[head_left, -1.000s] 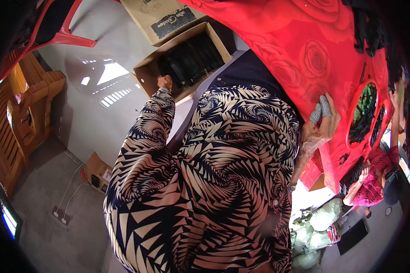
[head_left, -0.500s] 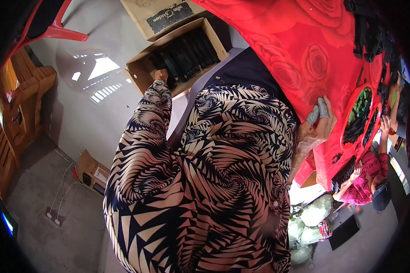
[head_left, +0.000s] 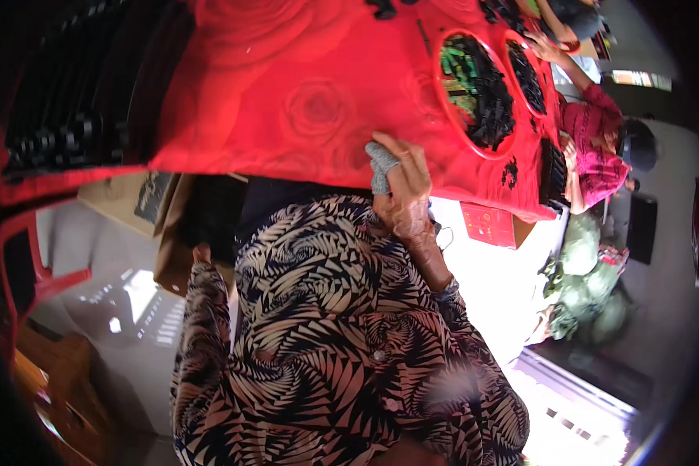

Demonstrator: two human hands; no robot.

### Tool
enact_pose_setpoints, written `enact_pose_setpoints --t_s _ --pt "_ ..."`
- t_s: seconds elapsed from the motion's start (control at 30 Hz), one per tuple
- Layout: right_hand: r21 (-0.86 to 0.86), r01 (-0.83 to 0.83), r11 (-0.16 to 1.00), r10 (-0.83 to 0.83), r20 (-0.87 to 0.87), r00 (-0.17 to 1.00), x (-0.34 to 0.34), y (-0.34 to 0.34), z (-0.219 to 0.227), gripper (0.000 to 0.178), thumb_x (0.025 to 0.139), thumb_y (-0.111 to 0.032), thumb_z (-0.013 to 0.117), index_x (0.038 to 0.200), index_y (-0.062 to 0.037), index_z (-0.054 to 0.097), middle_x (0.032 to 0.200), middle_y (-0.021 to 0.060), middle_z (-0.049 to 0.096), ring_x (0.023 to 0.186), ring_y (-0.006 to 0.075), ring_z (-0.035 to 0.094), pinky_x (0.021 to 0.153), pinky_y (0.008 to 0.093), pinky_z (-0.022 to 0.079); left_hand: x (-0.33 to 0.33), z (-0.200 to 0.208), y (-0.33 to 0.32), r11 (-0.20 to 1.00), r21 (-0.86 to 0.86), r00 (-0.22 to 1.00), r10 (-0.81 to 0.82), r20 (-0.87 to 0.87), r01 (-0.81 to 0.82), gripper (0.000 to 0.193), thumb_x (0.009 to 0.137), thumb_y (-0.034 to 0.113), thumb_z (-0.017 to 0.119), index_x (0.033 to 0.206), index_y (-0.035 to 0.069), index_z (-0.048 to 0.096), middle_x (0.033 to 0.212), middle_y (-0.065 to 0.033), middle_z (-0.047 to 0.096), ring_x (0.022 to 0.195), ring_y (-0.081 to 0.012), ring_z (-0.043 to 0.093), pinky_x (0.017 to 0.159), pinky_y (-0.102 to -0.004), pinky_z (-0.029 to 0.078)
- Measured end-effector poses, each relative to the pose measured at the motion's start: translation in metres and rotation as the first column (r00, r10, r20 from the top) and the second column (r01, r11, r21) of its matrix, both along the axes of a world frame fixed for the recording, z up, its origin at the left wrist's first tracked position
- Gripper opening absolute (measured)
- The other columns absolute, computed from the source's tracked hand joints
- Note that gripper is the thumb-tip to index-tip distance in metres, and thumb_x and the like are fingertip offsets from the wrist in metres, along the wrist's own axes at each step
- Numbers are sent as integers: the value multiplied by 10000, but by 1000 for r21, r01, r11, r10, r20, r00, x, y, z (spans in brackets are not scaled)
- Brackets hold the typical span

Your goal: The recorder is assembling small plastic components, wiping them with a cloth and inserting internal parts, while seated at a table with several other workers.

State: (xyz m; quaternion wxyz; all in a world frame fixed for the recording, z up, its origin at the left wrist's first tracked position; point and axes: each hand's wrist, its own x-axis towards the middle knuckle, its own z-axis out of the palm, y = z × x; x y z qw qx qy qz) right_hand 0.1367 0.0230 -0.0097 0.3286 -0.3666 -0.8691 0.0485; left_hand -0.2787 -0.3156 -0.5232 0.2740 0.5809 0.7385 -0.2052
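A person's right hand (head_left: 402, 175) rests at the edge of a red-clothed counter (head_left: 241, 101), fingers loosely bent, two wrapped in grey, nothing visible between them. The left hand (head_left: 201, 253) is at an open cardboard box (head_left: 168, 273) below; its finger state cannot be told. Black parts (head_left: 93, 85) already stand in rows on the counter's left; loose black pieces (head_left: 489, 109) apparently remain unsorted in a tub farther right. Printing on the box flap and a red carton (head_left: 489, 224) is illegible. Beyond, a co-worker (head_left: 590, 128) sits.
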Motion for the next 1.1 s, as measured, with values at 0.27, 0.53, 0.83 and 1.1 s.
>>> enact_pose_setpoints --t_s 0.27,0.53,0.83,1.1 --pt "-101 -53 993 36 -165 986 -1 -1 4 344 678 77 665 1019 41 687 1173 132 662 982 338 602 812 403 526 11 87 -4 680 722 826 -475 304 125 260 819 289 684 876 36 673 828 -168 700 724 -310 679 649 -430 566" --pt "-256 -41 966 -57 -363 930 19 6 6 265 751 59 709 998 -33 693 1069 99 703 940 307 642 810 385 522 39 256 121 773 -608 543 594 593 -181 270 932 225 600 981 -37 647 783 -156 690 679 -256 698 558 -324 563" --pt "-276 -91 957 -47 -457 888 21 7 7 239 754 61 720 976 -22 689 1056 105 706 946 291 650 821 371 525 121 554 231 911 -408 434 394 810 -65 225 968 180 581 1078 2 665 737 -52 673 595 -100 591 545 -245 457" --pt "-217 -133 967 13 -482 876 27 7 -2 259 713 68 680 959 -13 684 1057 99 703 931 296 646 815 389 533 205 590 382 882 440 454 -327 829 -170 246 918 93 620 1153 23 630 940 -85 691 756 -162 647 671 -300 495"
